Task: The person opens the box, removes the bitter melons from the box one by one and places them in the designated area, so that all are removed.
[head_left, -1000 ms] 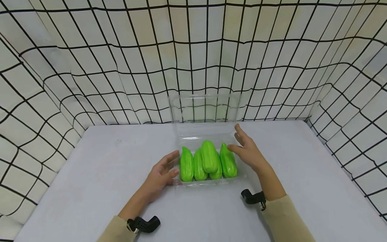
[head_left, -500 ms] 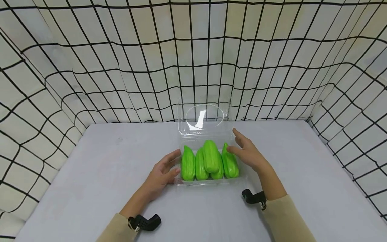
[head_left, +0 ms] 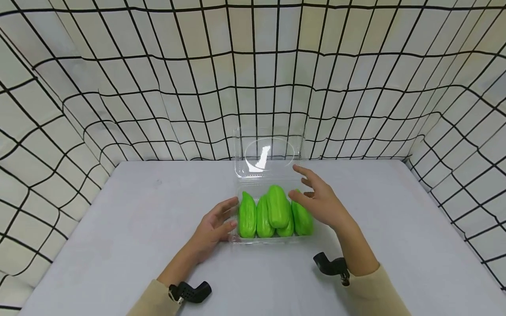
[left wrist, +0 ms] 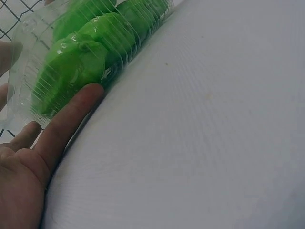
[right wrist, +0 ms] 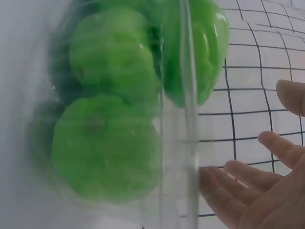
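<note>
the left hand lies at the clear box's nine o'clock side, thumb and fingers spread wide along its wall. the right hand hovers near two o'clock, its forearm slanting in from five, grip also wide. five green vegetables lie inside; the lid stands raised at twelve.

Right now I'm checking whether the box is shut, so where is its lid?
In the head view, the lid stands open at the far edge of the box, beyond the green vegetables, the black grid behind it.
</note>
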`<state>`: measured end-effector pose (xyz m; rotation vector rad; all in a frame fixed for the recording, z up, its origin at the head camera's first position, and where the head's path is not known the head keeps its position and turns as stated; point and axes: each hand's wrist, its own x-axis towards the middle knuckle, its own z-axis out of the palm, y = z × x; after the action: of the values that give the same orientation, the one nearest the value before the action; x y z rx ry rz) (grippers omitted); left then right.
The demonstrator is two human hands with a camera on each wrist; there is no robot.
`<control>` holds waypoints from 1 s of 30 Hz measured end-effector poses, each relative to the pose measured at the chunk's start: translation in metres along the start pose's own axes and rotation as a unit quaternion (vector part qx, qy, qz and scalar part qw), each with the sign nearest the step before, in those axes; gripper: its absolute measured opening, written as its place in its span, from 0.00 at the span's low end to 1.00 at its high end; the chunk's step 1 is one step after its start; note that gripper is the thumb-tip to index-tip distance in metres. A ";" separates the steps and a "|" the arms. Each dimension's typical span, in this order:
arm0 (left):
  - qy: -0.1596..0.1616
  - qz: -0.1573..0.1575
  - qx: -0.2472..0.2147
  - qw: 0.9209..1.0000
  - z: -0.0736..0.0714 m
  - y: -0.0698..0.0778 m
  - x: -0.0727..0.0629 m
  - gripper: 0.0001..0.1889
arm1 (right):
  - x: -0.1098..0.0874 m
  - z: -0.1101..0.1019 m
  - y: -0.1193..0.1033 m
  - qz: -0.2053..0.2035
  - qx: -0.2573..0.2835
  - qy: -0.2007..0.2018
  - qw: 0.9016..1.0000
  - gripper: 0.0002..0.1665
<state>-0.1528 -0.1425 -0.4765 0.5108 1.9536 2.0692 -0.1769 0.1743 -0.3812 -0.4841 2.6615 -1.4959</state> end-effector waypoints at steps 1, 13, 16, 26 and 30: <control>0.001 0.001 -0.001 1.000 0.000 0.001 0.000 0.33 | 0.000 0.002 -0.001 -0.007 0.003 -0.007 1.000 0.39; 0.000 0.004 0.004 1.000 -0.001 0.001 0.000 0.32 | 0.002 0.019 -0.005 -0.013 -0.015 -0.053 0.998 0.41; -0.001 0.004 0.003 1.000 0.000 0.001 0.000 0.32 | 0.001 0.021 -0.005 -0.018 -0.021 -0.061 0.998 0.41; 0.001 0.006 0.002 1.000 0.000 0.001 0.000 0.32 | 0.001 0.025 -0.004 -0.013 -0.025 -0.084 0.996 0.41; 0.000 0.004 0.000 1.000 0.000 0.001 0.000 0.32 | 0.001 0.026 -0.003 -0.017 -0.025 -0.090 0.995 0.40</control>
<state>-0.1527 -0.1422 -0.4755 0.5199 1.9536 2.0746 -0.1716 0.1508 -0.3923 -0.6388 2.5675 -1.3280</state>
